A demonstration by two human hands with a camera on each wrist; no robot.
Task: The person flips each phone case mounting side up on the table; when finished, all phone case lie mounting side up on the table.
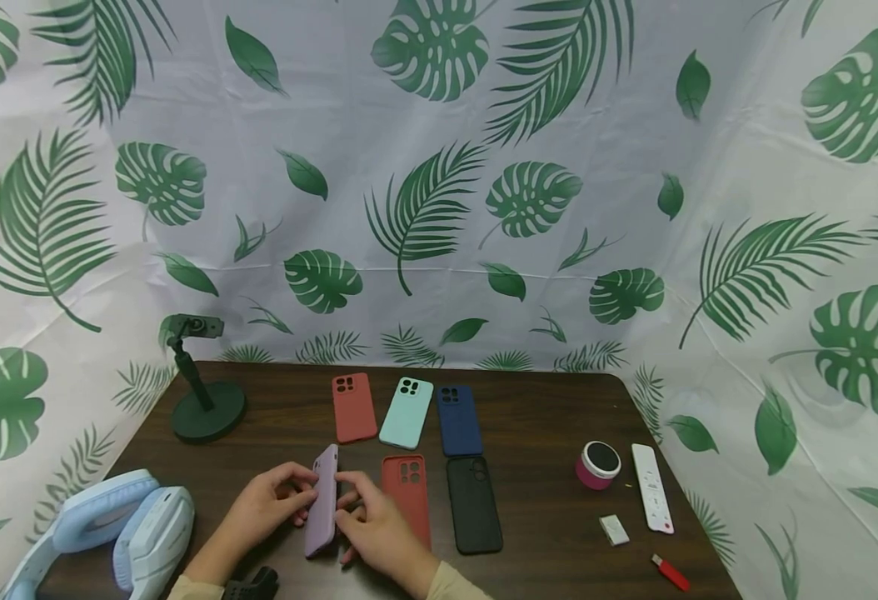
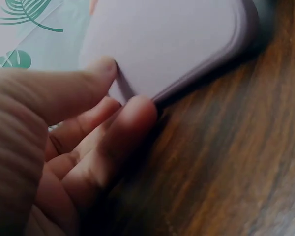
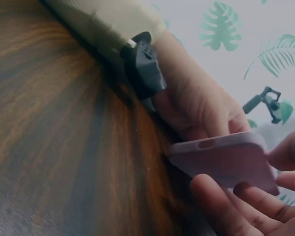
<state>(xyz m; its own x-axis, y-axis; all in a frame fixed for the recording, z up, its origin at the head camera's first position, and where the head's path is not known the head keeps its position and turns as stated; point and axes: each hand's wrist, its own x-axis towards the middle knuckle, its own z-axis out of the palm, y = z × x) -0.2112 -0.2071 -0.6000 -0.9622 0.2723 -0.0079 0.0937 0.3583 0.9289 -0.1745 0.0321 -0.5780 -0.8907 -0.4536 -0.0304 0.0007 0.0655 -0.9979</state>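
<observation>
Between both hands a lilac phone case (image 1: 323, 504) stands tilted on its long edge, just above or on the dark table. My left hand (image 1: 272, 502) pinches its left side; in the left wrist view the thumb lies on the case's flat face and the fingers curl at its lower corner. From the other side my right hand (image 1: 379, 523) holds the case, its fingertips at the edge and against the inner side. The end of the case (image 3: 226, 164) with a port slot shows in the right wrist view. A red phone case (image 1: 406, 496) lies partly behind the right hand.
Beyond the hands lie a coral case (image 1: 354, 407), a mint case (image 1: 406, 412), a navy case (image 1: 459, 421) and a black case (image 1: 474, 506). Blue headphones (image 1: 156, 533) and a camera stand (image 1: 207, 408) are left. A pink jar (image 1: 598, 465), power strip (image 1: 652, 487), white adapter (image 1: 614, 530) and red USB stick (image 1: 670, 573) are right.
</observation>
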